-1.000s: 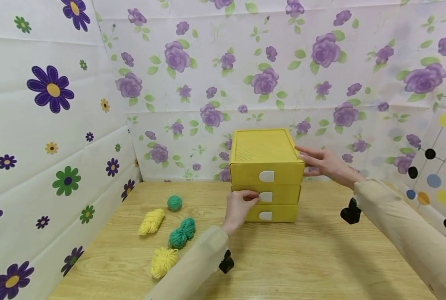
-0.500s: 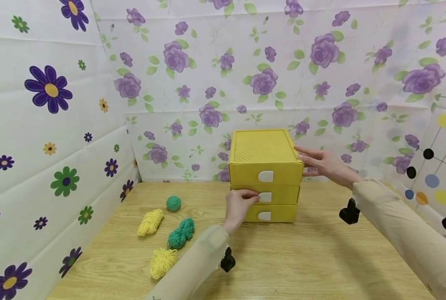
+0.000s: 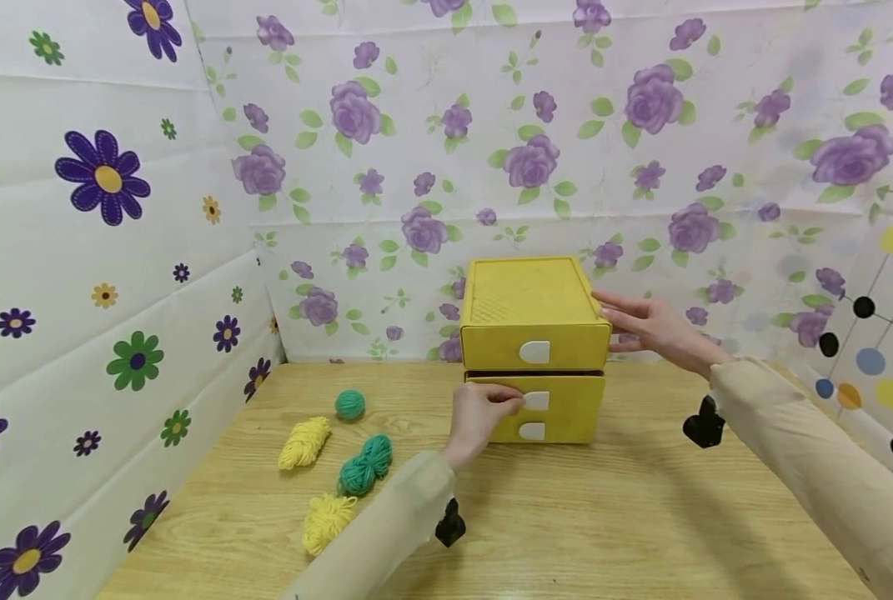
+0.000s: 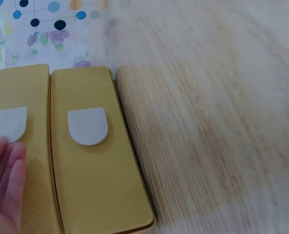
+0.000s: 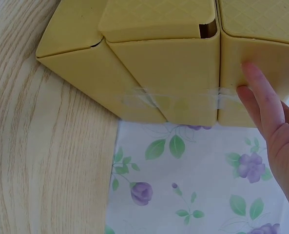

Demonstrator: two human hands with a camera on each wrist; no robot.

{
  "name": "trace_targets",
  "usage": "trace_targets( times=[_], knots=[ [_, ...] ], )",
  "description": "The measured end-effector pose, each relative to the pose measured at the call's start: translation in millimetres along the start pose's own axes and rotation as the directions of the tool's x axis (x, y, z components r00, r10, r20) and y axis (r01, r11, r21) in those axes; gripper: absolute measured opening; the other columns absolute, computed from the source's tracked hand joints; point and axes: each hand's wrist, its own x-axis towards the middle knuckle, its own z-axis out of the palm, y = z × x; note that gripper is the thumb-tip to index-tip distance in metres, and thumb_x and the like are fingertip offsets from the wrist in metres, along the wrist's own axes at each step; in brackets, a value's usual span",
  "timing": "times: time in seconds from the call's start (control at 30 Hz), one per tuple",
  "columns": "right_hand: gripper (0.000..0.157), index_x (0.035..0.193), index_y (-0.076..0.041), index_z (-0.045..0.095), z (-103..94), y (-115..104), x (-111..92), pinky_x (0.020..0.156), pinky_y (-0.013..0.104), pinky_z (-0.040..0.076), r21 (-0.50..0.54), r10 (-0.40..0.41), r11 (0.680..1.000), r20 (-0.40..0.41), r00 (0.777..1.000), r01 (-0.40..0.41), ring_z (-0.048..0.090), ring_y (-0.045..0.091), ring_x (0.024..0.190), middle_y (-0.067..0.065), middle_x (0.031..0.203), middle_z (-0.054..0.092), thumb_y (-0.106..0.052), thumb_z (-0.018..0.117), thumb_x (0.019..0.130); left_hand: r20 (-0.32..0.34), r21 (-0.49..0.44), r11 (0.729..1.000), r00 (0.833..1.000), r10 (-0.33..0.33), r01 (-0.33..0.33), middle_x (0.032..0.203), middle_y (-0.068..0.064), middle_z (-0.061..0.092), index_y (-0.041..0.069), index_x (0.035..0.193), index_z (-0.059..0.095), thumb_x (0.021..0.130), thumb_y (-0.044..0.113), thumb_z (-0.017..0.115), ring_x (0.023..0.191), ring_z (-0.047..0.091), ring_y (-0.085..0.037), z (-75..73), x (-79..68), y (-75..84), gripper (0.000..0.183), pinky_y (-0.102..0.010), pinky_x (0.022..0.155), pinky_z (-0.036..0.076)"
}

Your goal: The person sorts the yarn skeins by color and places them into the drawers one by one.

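A yellow three-drawer box [image 3: 536, 292] stands on the table, each drawer with a white tab. The middle drawer [image 3: 574, 408] juts out a little, leaving a dark gap under the top drawer [image 3: 491, 348]. My left hand [image 3: 479, 417] pinches the middle drawer's white tab [image 4: 10, 122] between thumb and fingers. Beside the box, my right hand [image 3: 659, 332] touches its right wall near the top with straightish fingers; the right wrist view shows fingertips [image 5: 251, 70] against that yellow side. The bottom drawer [image 4: 93, 180] sits closed. The inside of the drawers is hidden.
Left of the box lie a yellow yarn skein [image 3: 303, 443], a small green yarn ball [image 3: 349, 405], a green yarn bundle [image 3: 363, 467] and another yellow skein [image 3: 328, 523]. Flowered cloth [image 3: 386, 167] hangs close behind the box. Clear tape [image 5: 183, 97] crosses the box's side.
The middle drawer has come forward slightly with my left hand on its tab, and a dark gap has appeared above it. My right hand stays against the box's side.
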Motion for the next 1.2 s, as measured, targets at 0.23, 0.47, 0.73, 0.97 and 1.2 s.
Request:
trace_targets(
  times=[0.23, 0.47, 0.73, 0.97, 1.2],
  knots=[
    [0.057, 0.142, -0.015, 0.031, -0.4, 1.6, -0.3, 0.079, 0.041, 0.047, 0.006, 0.006, 1.0, -0.014, 1.0, -0.006, 0.051, 0.026, 0.108, 0.01, 0.144, 0.025, -0.031, 0.053, 0.092, 0.034, 0.039, 0.999, 0.999, 0.023, -0.024, 0.068, 0.007, 0.066, 0.008, 0.077, 0.075, 0.077, 0.011, 0.073, 0.061, 0.06, -0.004, -2.2, -9.0, 3.6, 0.003, -0.021, 0.055, 0.048],
    [0.057, 0.143, -0.012, 0.029, -3.2, 1.3, -0.6, 0.08, 0.045, 0.045, 0.004, -0.009, 1.0, 0.003, 1.0, 0.009, 0.052, 0.025, 0.108, 0.013, 0.145, 0.022, -0.03, 0.051, 0.093, 0.065, 0.02, 1.0, 0.998, -0.005, 0.004, 0.069, 0.005, 0.066, 0.007, 0.077, 0.075, 0.076, 0.01, 0.073, 0.059, 0.061, -0.007, -5.1, -18.6, 11.8, 0.004, -0.021, 0.054, 0.048],
    [0.057, 0.142, -0.015, 0.032, -1.8, -0.1, -0.3, 0.079, 0.042, 0.047, 0.009, 0.003, 1.0, -0.017, 1.0, -0.003, 0.051, 0.026, 0.108, 0.009, 0.144, 0.025, -0.031, 0.054, 0.092, 0.073, 0.011, 1.0, 0.997, -0.001, 0.001, 0.067, 0.003, 0.066, 0.004, 0.076, 0.074, 0.075, 0.008, 0.074, 0.057, 0.06, -0.006, -6.6, -30.5, 16.7, 0.004, -0.022, 0.053, 0.049],
    [0.057, 0.142, -0.014, 0.032, -0.7, 0.0, 0.0, 0.079, 0.041, 0.047, 0.003, -0.002, 1.0, -0.015, 1.0, 0.002, 0.051, 0.026, 0.108, 0.01, 0.144, 0.025, -0.031, 0.053, 0.092, 0.076, 0.012, 1.0, 0.997, 0.014, -0.015, 0.067, 0.006, 0.066, 0.006, 0.077, 0.075, 0.076, 0.01, 0.073, 0.059, 0.062, -0.009, -8.0, -37.4, 17.6, 0.005, -0.022, 0.054, 0.049],
    [0.057, 0.142, -0.015, 0.031, -0.6, 0.5, -0.1, 0.08, 0.043, 0.046, 0.005, -0.002, 1.0, -0.009, 1.0, 0.002, 0.051, 0.026, 0.109, 0.01, 0.144, 0.025, -0.031, 0.053, 0.092, 0.075, 0.008, 1.0, 0.997, 0.016, -0.016, 0.068, 0.006, 0.066, 0.005, 0.077, 0.075, 0.076, 0.01, 0.074, 0.058, 0.061, -0.006, -8.8, -42.9, 19.6, 0.006, -0.022, 0.053, 0.049]
  ],
)
